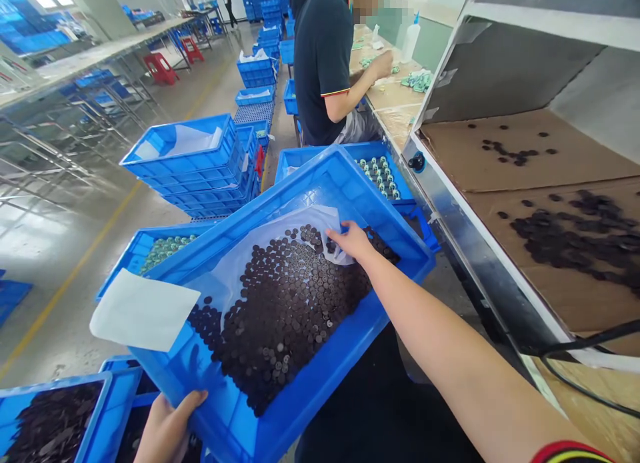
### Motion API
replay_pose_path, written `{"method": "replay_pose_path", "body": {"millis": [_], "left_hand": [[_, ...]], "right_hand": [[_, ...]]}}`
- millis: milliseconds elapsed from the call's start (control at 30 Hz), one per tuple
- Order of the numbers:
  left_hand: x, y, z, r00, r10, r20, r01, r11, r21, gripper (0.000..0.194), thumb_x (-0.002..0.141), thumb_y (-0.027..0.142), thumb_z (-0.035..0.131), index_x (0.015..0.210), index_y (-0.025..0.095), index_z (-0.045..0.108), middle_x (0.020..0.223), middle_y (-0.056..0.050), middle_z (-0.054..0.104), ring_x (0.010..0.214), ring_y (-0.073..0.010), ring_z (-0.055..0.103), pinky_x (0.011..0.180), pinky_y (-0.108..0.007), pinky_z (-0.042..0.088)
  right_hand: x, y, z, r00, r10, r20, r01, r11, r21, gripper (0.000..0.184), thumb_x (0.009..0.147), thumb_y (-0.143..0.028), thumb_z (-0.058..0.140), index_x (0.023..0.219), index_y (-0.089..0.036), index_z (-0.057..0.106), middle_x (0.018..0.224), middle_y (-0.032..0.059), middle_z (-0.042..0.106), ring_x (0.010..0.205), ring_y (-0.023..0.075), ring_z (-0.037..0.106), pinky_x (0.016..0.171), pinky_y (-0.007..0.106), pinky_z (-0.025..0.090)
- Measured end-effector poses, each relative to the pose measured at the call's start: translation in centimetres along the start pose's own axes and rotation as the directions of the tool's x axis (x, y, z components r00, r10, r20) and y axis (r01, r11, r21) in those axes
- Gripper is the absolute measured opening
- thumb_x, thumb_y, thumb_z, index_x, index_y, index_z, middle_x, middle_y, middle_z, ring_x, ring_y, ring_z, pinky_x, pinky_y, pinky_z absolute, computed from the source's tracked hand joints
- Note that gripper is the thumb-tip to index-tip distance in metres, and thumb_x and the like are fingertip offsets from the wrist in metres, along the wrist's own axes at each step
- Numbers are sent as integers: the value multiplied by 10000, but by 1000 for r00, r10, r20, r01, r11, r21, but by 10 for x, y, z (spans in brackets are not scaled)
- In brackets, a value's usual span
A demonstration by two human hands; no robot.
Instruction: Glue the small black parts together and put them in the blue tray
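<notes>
A large blue plastic crate point(305, 436) is tilted in front of me, with many small dark round discs point(285, 296) heaped inside. My left hand point(167, 423) grips its near left rim, thumb over the edge. Inside the crate, my right hand point(353, 241) pinches a thin white sheet point(320, 216) that lies partly under the discs. A piece of white paper point(145, 309) hangs over the crate's left rim.
On my right, a metal-framed booth point(505, 289) has cardboard point(500, 209) strewn with dark discs point(590, 236). A co-worker point(325, 63) sits at the bench ahead. Stacked blue crates point(190, 163) stand left of centre; another crate of dark pieces point(55, 416) is at lower left.
</notes>
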State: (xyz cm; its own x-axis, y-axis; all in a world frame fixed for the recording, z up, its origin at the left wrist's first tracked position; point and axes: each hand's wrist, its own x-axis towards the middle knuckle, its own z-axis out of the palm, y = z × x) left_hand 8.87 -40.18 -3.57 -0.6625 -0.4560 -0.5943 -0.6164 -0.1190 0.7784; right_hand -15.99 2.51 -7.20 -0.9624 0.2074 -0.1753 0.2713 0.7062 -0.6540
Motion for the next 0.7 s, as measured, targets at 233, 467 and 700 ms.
{"method": "replay_pose_path", "body": {"millis": [233, 467, 700], "left_hand": [[-1, 2, 7, 998, 54, 30, -54, 999, 5, 743, 542, 246, 926, 1237, 127, 689, 1068, -157, 810, 1002, -429, 783, 759, -439, 706], [12, -3, 0, 1000, 11, 13, -11, 1000, 4, 730, 480, 238, 952, 1154, 127, 697, 1066, -165, 806, 996, -442, 779, 773, -477, 708], [16, -3, -3, 1000, 5, 18, -5, 1000, 15, 734, 497, 217, 949, 1176, 136, 684, 1085, -156, 803, 1006, -423, 781, 801, -473, 707]], "right_hand": [[-11, -32, 3, 982, -167, 88, 159, 983, 95, 184, 959, -349, 665, 872, -193, 708, 939, 69, 734, 920, 219, 673, 871, 321, 494], [-64, -35, -32, 845, -474, 247, 438, 879, 185, 167, 1005, -381, 586, 964, -223, 623, 812, -23, 628, 725, 153, 540, 725, 284, 389], [-95, -41, -94, 592, -642, 488, 573, 760, 306, 154, 992, -351, 635, 930, -211, 623, 883, -15, 656, 739, 132, 525, 701, 275, 366]]}}
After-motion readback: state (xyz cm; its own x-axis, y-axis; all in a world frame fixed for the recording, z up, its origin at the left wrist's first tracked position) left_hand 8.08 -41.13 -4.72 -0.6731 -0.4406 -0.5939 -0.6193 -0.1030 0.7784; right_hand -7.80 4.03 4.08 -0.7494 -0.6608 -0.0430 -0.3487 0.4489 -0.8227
